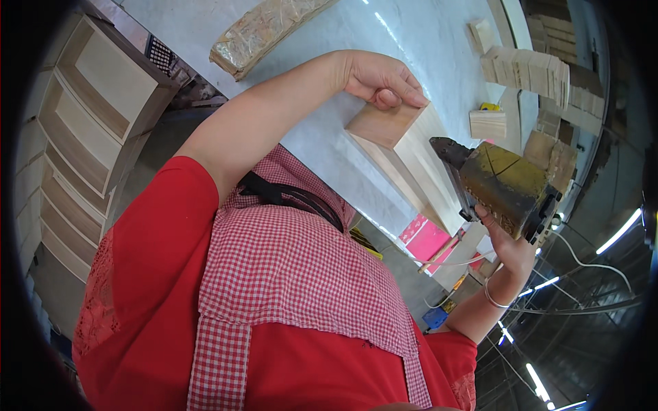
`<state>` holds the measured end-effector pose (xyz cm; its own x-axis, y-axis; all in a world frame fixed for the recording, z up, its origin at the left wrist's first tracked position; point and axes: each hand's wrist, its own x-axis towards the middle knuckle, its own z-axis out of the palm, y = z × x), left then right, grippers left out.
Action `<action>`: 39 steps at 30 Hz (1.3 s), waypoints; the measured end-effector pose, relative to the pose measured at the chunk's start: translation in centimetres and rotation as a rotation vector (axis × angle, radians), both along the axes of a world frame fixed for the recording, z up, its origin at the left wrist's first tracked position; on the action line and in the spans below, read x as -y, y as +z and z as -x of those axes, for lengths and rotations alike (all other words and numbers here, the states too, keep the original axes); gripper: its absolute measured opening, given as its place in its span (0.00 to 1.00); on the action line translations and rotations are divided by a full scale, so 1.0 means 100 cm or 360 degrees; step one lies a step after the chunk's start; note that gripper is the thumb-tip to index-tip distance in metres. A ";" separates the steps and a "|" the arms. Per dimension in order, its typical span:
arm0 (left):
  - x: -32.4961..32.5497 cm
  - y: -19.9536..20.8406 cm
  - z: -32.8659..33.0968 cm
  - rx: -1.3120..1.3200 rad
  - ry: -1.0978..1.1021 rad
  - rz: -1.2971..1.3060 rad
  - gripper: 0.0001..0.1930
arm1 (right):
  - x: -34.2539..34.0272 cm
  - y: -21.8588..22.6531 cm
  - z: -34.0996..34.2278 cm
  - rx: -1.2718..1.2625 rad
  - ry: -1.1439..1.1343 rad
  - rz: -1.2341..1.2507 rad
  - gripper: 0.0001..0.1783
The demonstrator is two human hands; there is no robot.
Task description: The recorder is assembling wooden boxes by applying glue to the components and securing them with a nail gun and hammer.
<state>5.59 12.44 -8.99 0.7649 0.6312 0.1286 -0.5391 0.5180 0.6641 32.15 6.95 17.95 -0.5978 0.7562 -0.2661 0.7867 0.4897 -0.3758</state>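
My left hand (385, 81) reaches over the worktable and grips the upper edge of a small wooden end panel (385, 126), thumb and fingers closed on it. The panel stands against the end of a long pale wooden board (430, 164), at an angle to it; a second long strip (397, 175) runs along the near side. My right hand (506, 241) is wrapped round a worn yellow and black nail gun (504, 179). Its nose is close to the long board's right side; whether they touch, I cannot tell. The nail gun hides part of my right fingers.
The pale worktable (301, 75) carries a tape-wrapped bundle (267, 33) at the far left. Rows of small wooden blocks (524, 68) and a short stack (488, 125) stand to the right. Stacked wooden drawers (89, 123) are at left. A thin hose (596, 266) hangs near my right arm.
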 end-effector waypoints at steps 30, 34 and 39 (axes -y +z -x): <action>0.062 0.027 0.009 -0.1081 0.1134 -0.1180 0.48 | -0.018 -0.015 0.008 0.0123 -0.0103 -0.0162 0.21; 0.058 0.021 0.007 -0.1035 0.1151 -0.1178 0.47 | -0.020 -0.018 0.009 0.0066 -0.0079 -0.0148 0.21; 0.053 0.016 0.002 -0.0926 0.1120 -0.1149 0.48 | -0.019 -0.015 0.009 0.0095 -0.0196 -0.0094 0.22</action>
<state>5.37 7.12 -7.38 0.3362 0.8633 0.3765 -0.0736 -0.3744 0.9243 31.24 8.82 16.46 -0.4841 0.8382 -0.2511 0.8623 0.4081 -0.2999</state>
